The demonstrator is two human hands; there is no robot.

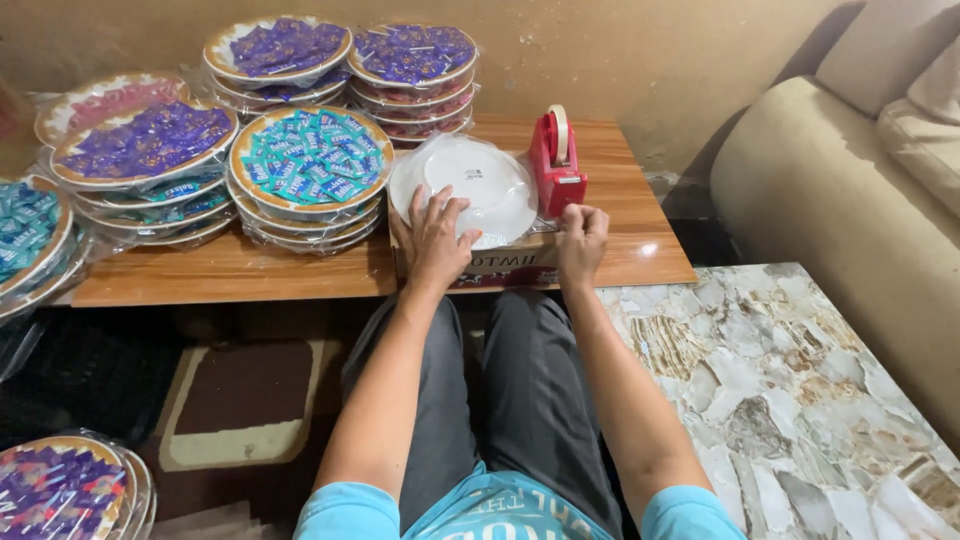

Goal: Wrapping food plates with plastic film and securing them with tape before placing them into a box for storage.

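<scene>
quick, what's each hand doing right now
Left hand: open, fingers spread flat on the wrapped white plate.
Right hand: closed, beside the red tape dispenser; contents hidden.

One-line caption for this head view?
Left hand presses a wrapped white plate on a cardboard box; right hand beside a red tape dispenser.

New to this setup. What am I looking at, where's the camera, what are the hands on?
One picture, from a camera worn on a person's head, looking down at their own arms and lap. No machine here. The left hand lies flat on a white wrapped plate that sits on a cardboard box. The right hand is closed at the box edge beside a red tape dispenser. The wooden table also holds stacks of wrapped plates of sweets, purple and teal.
</scene>
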